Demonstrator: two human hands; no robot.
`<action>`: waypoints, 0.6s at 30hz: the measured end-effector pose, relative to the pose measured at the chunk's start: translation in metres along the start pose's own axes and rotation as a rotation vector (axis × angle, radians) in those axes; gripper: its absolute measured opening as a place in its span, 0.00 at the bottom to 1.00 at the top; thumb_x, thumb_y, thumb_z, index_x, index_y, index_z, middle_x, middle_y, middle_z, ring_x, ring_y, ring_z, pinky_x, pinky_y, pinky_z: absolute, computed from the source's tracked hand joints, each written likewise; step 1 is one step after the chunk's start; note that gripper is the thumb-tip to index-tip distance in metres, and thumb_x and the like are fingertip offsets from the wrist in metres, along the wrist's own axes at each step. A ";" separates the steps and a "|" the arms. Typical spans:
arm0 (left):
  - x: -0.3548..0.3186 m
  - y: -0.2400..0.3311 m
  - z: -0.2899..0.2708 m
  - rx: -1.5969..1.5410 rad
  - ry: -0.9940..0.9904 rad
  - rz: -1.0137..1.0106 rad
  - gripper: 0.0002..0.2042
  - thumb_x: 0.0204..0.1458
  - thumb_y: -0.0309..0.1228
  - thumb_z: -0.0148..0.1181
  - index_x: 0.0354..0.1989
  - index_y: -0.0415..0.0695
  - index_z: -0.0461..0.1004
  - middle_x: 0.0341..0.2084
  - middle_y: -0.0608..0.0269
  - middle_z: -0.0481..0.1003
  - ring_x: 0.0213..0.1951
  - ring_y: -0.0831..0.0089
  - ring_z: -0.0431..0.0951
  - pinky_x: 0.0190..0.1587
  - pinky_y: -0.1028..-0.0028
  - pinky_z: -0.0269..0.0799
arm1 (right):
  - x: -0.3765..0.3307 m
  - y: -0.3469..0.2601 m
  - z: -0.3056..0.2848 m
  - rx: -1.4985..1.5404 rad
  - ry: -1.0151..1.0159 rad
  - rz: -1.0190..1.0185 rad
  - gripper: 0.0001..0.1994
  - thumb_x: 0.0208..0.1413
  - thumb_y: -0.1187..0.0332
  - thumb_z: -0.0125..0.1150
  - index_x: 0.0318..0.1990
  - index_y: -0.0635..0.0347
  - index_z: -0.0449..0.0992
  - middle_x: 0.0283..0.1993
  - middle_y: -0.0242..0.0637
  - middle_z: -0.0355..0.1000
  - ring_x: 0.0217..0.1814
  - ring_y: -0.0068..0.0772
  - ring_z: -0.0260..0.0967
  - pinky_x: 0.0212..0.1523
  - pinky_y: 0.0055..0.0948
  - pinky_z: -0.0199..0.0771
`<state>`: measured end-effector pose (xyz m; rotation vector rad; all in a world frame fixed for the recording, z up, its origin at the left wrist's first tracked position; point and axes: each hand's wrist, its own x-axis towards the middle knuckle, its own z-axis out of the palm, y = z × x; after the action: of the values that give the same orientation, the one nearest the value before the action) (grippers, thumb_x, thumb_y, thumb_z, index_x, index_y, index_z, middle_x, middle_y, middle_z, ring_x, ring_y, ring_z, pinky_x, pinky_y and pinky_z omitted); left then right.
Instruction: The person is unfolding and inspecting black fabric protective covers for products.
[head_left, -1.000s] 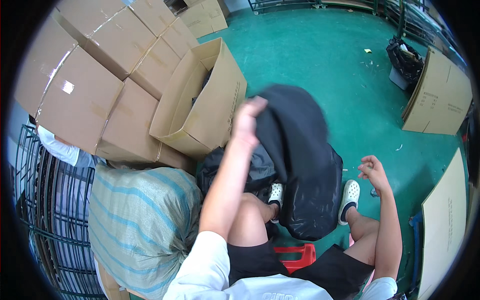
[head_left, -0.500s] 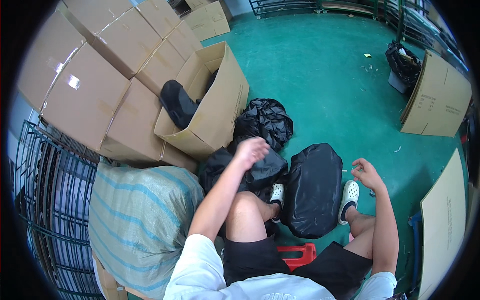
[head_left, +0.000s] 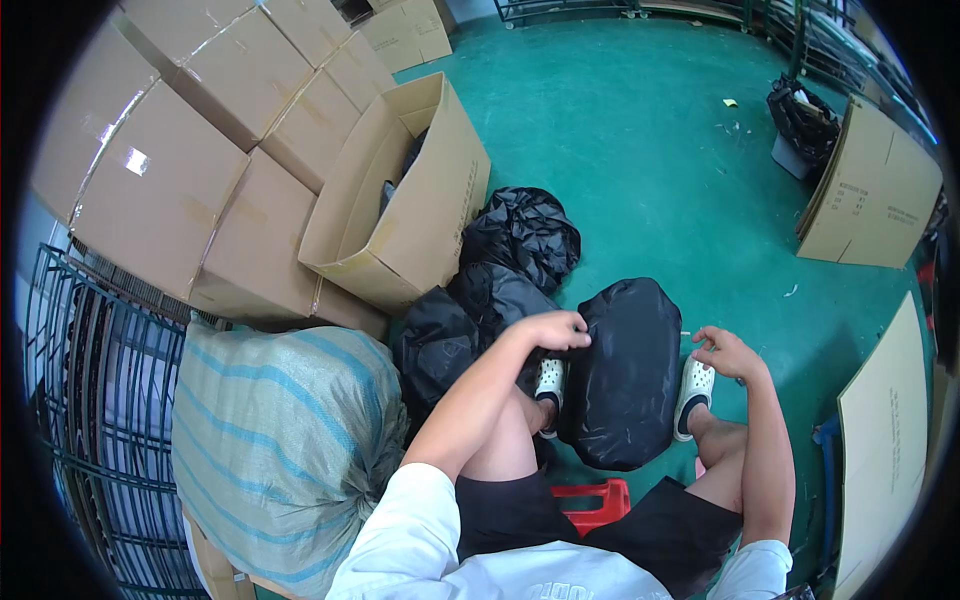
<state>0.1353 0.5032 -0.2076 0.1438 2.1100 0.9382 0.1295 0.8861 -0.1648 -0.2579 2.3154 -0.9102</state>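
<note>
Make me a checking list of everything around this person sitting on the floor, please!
Surface: green floor, a few small scraps on it.
Job's things: black bag between the feet; more black bags beside it.
Clutter: open cardboard box with dark items inside; striped woven sack; red stool.
Grips: left hand on the black bag's edge; right hand beside it, holding nothing.
Cables: nothing seen.
Surroundings: stacked cartons, wire rack, flat cardboard.
</note>
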 end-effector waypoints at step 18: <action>-0.124 -0.231 0.070 0.132 1.236 -0.782 0.32 0.46 0.46 0.72 0.56 0.43 0.70 0.56 0.54 0.69 0.56 0.51 0.71 0.58 0.56 0.68 | -0.020 -0.003 -0.018 0.006 0.021 0.071 0.19 0.58 0.63 0.63 0.54 0.62 0.73 0.39 0.38 0.76 0.37 0.31 0.76 0.40 0.34 0.74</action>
<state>0.3154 0.3285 -0.3117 -1.4252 2.8734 0.3675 0.1342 0.9014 -0.1432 -0.1632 2.3250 -0.8885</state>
